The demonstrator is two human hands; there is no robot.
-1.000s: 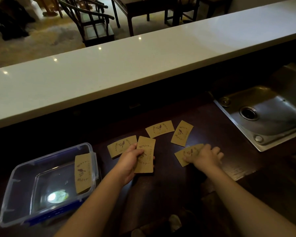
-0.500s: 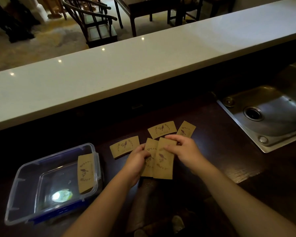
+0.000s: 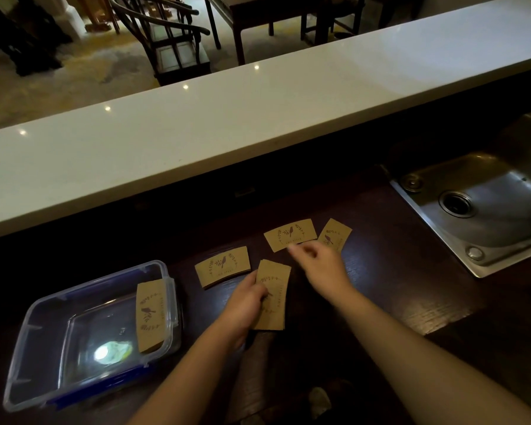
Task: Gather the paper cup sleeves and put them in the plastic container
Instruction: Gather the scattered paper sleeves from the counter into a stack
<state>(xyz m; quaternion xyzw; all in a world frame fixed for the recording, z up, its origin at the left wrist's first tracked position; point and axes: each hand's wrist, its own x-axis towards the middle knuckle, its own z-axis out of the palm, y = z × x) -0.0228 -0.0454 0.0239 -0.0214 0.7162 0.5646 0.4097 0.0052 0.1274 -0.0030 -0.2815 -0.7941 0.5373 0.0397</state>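
Three sleeves lie flat on the dark surface point(image 3: 396, 271): one point(image 3: 223, 269) near the plastic container point(image 3: 43, 357), two point(image 3: 290, 234) point(image 3: 334, 236) farther right; another point(image 3: 151, 314) leans inside the container. Our left hand point(image 3: 242, 305) pinches a small stack point(image 3: 273, 297); our right hand point(image 3: 319, 265) reaches loosely open, blurred, empty. We judge them light, thin, bendable card, best lifted by an edge.
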